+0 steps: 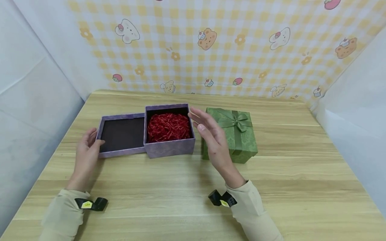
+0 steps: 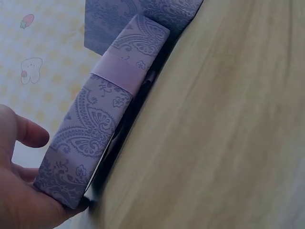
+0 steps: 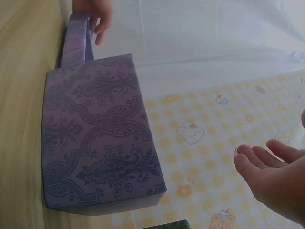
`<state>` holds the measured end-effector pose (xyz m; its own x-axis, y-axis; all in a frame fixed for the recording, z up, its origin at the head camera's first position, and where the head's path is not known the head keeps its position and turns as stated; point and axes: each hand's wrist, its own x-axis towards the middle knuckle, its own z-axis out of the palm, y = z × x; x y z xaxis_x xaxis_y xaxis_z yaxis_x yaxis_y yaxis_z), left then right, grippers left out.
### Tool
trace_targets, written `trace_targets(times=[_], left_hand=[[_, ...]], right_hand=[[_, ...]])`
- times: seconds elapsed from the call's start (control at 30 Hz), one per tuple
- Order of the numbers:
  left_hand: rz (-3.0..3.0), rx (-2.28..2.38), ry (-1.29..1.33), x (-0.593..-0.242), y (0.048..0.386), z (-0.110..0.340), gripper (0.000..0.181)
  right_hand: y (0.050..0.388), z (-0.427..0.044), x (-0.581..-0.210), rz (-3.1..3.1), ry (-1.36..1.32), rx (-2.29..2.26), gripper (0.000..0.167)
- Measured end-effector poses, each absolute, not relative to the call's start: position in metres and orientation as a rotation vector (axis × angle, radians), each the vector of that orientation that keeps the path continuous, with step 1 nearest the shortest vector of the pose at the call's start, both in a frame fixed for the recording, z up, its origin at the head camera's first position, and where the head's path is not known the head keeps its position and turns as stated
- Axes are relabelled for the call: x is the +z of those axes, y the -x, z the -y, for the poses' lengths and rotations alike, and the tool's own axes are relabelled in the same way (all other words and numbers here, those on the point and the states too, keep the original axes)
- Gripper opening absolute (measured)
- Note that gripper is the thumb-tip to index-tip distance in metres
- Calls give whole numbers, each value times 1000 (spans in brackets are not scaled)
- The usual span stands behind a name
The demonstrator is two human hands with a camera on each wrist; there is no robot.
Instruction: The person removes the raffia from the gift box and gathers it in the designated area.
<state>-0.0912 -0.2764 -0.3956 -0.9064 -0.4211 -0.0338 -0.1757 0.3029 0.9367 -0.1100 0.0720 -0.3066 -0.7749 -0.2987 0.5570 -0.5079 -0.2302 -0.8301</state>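
A purple patterned gift box (image 1: 170, 147) stands uncovered on the table, filled with shredded red paper (image 1: 169, 127). Against its left side lies the purple lid (image 1: 122, 134), its black inside facing up. My left hand (image 1: 86, 147) grips the lid's left edge, thumb over the rim, as the left wrist view also shows at the lid's end (image 2: 86, 138). Beside the box's right wall, my right hand (image 1: 214, 140) is raised with extended, slightly bent fingers and holds nothing. In the right wrist view it appears apart from the box (image 3: 100, 138).
Partly behind my right hand, a green gift box (image 1: 245, 134) with a green ribbon bow stands closed on the wooden table (image 1: 169, 197). A yellow checked cloth (image 1: 181, 43) hangs behind the table, with white sheeting (image 1: 33, 83) at both sides.
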Motion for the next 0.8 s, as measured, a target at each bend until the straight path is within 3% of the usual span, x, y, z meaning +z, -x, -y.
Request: trace_targets(times=[0.53,0.8], left_hand=[[2385,-1337,-463,-391,84,265,50],[2314,-1225,-164,-376,80,247,47]], right_hand=[[109,-72,-306,1856,-981,2137,40],[109,-72,-306,1873,-967,2126,40]])
